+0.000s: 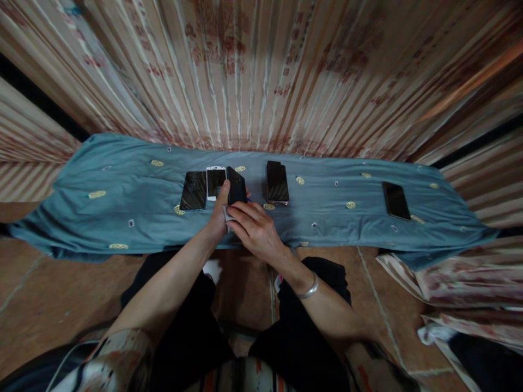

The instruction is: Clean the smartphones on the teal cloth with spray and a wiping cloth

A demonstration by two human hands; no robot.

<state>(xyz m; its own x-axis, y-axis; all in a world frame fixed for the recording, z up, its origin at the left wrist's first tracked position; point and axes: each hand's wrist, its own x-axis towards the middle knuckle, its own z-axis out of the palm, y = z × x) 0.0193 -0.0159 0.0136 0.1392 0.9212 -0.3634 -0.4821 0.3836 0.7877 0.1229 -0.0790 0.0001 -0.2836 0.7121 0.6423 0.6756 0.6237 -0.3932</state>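
Note:
My left hand (218, 216) is wrapped round a dark smartphone (236, 186), thumb along its near side, and holds it tilted above the cloth-covered surface. My right hand (257, 227) presses a small pale cloth or wipe (227, 216) against the phone's lower end, its fingers bent over it. Just behind the left hand lies a white-framed phone (216, 181), partly hidden by the thumb. A black phone (193, 190) rests beside it on the left. To the right of my hands lies what looks like a stack of dark phones (277, 182).
A blue-green cloth (339, 228) with yellow pineapple prints covers the long narrow surface. Another dark phone (396, 200) lies far to the right. Pleated, patterned curtains (261, 81) hang right behind the surface. Below are my knees and the tiled floor (363, 294).

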